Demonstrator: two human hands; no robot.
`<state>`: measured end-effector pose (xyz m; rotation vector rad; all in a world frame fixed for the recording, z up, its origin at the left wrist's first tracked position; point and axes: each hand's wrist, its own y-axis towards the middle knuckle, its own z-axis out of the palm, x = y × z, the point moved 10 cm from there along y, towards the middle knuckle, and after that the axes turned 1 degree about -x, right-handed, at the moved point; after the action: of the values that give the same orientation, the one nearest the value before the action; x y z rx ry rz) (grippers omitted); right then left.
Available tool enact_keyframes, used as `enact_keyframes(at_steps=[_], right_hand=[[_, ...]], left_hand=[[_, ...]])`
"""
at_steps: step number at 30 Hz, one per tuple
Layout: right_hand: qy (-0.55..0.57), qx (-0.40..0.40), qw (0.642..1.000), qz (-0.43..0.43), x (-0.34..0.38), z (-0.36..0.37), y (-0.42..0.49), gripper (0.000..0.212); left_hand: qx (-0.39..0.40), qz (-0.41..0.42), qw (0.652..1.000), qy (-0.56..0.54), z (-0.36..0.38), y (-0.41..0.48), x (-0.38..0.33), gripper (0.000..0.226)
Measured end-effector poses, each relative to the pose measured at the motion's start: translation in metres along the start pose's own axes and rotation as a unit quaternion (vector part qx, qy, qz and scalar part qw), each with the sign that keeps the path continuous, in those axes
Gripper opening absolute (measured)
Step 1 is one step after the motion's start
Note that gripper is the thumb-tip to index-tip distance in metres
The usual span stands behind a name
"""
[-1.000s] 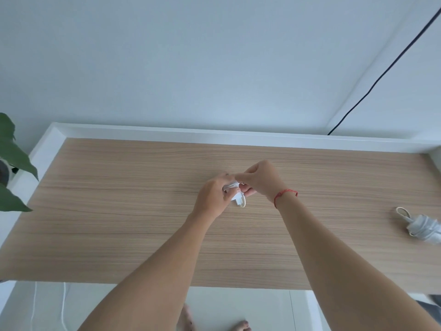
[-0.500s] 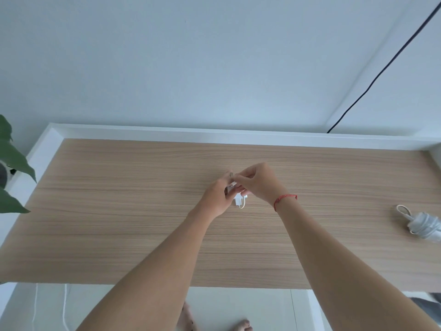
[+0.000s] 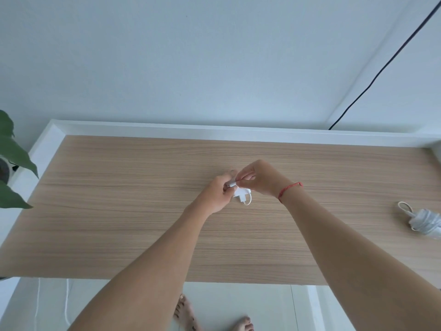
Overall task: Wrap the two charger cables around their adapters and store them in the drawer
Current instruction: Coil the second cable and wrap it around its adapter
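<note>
A small white charger adapter (image 3: 240,194) with its cable wound on it is held over the middle of the wooden desk (image 3: 119,211). My left hand (image 3: 218,195) grips the adapter from the left. My right hand (image 3: 259,179) pinches the white cable end (image 3: 232,184) just above the adapter. A short loop of cable (image 3: 249,201) hangs at the adapter's lower right. A second white charger (image 3: 426,222), wrapped in its cable with one loop sticking out, lies at the desk's right edge. No drawer shows.
A white raised ledge (image 3: 214,130) borders the desk at the back and left. Green plant leaves (image 3: 12,163) reach in at the far left. A black cable (image 3: 381,70) runs down the wall at the back right. Bare feet (image 3: 241,323) stand below the desk's front edge.
Both hands stayed over the desk's middle. My right hand's fingers shifted up and now pinch the cable end above the adapter; the hanging loop has become shorter.
</note>
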<state>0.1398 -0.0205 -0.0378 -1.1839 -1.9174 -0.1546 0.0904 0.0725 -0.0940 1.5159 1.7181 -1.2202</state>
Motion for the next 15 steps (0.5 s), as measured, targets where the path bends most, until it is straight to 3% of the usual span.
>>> enact_keyframes(at_steps=[4,9,15], right_hand=[[-0.001,-0.011,1.000,-0.001,-0.003,0.001,-0.002,0.011],[-0.002,0.004,1.000,0.013,-0.006,0.001,-0.003,0.010],[-0.077,0.006,0.997,-0.017,0.004,0.003,0.001,0.006]], left_hand=[[-0.079,0.014,0.996,-0.048,-0.018,-0.009,-0.002,0.033],[-0.111,0.020,0.991,-0.072,-0.024,-0.010,0.003,0.009],[-0.113,0.022,0.993,-0.024,-0.026,-0.011,-0.001,0.016]])
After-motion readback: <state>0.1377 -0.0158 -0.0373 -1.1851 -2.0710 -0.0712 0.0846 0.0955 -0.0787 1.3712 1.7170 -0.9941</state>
